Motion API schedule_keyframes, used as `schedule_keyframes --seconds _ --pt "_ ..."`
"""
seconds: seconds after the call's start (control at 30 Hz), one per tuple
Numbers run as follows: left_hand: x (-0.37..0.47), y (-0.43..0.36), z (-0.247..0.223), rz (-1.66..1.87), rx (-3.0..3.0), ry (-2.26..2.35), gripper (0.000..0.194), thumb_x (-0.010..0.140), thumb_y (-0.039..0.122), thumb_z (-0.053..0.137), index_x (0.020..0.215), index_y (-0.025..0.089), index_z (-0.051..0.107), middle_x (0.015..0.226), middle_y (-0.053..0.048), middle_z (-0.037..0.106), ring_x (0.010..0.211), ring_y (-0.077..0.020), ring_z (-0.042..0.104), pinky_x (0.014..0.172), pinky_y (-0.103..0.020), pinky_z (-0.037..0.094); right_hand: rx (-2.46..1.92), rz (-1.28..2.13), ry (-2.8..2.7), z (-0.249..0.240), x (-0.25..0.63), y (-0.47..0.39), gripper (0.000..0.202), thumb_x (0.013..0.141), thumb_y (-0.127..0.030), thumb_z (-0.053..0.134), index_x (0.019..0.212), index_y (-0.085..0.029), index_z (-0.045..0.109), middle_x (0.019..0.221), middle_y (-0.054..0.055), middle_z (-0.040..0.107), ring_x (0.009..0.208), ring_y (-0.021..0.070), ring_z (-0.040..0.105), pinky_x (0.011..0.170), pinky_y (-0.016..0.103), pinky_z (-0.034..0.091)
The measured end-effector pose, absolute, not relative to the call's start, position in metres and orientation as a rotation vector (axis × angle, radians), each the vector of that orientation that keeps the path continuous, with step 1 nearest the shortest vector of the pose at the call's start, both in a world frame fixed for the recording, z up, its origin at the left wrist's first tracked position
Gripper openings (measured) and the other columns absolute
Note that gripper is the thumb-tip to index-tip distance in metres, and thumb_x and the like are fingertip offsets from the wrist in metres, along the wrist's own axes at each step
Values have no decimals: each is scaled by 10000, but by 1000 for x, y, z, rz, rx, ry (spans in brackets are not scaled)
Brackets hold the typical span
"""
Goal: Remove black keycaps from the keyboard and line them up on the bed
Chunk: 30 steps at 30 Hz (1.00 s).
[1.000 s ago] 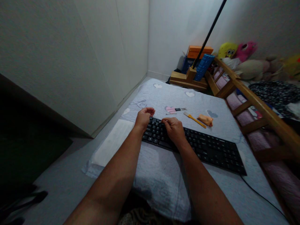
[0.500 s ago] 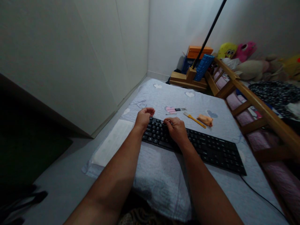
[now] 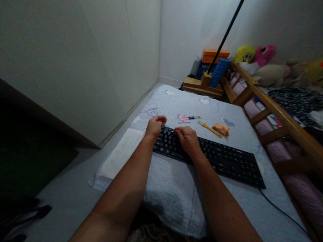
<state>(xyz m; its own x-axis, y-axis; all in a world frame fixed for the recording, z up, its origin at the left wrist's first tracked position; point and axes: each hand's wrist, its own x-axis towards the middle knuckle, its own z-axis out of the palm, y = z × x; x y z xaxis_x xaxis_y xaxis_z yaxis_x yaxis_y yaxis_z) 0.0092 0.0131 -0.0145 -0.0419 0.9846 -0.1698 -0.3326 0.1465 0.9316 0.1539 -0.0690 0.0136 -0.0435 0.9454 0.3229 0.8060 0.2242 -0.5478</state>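
A black keyboard (image 3: 227, 158) lies at a slant across the cloth-covered surface. At its left end my left hand (image 3: 154, 127) rests against the edge near the back corner, fingers curved round it. My right hand (image 3: 188, 137) is over the keys of the left half, thumb and fingertips pinched close to the upper rows. Whatever is in that pinch is too small and dim to name. Behind the keyboard lie a thin tool with a dark grip (image 3: 193, 117), a small white-tipped stick (image 3: 184, 122), a yellow-handled brush (image 3: 210, 129) and a crumpled orange cloth (image 3: 221, 129).
A whitish flat sheet (image 3: 121, 153) lies to the left on the patterned cloth (image 3: 174, 188). The keyboard cable (image 3: 280, 210) trails off right. A pale cabinet (image 3: 106, 67) stands left; a wooden bed rail (image 3: 275, 101) runs along the right. A wooden stand (image 3: 202, 84) is at the back.
My right hand has shifted slightly left over the keys, its fingertips still pinched. My left hand and the keyboard have stayed in place.
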Motion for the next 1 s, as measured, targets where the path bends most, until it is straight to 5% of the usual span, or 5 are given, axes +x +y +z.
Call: schedule_keyframes --seconds 1.0 --pt "9 13 -16 1284 826 1091 338 543 -3 438 748 150 660 767 -27 699 772 -134 650 917 -338 489 -1653 239 -1835 14 163 -69 229 906 -205 517 863 -208 742 883 68 748 879 228 635 833 334 449"
